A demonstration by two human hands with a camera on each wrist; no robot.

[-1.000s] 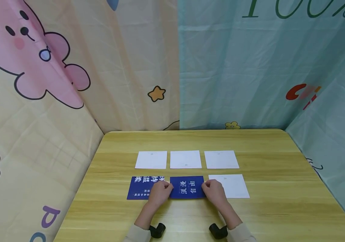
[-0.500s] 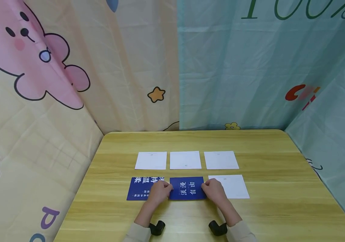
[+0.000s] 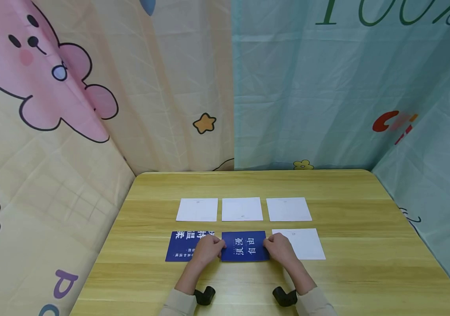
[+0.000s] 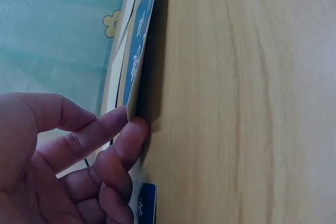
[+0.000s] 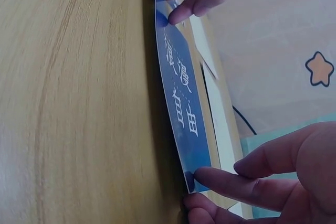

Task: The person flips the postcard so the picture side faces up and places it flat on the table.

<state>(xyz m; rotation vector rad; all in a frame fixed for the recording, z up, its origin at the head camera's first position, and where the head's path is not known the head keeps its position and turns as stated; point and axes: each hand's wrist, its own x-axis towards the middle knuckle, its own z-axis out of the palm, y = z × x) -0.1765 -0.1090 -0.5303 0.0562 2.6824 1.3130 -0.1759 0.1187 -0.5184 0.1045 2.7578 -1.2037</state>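
Note:
A blue card with white characters [image 3: 244,246] is in the middle of the near row. My left hand [image 3: 208,249] pinches its left end between thumb and fingers, and my right hand [image 3: 280,249] pinches the right end. Both wrist views show the card [image 5: 179,85] raised slightly off the wood, a shadow beneath it. Under my left wrist and hand lies a second blue card [image 3: 179,248], partly covered. Beside my right hand is a white card [image 3: 308,244], its left part hidden by that hand.
Farther back, three white cards lie in a row: left [image 3: 197,210], middle [image 3: 242,209] and right [image 3: 289,209]. The wooden table [image 3: 367,272] ends at a printed cloth backdrop [image 3: 308,96]. Black wrist mounts [image 3: 205,296] hang under both forearms.
Hardly anything differs. Both hands keep holding the middle blue card in the same place; the left hand shifts very slightly.

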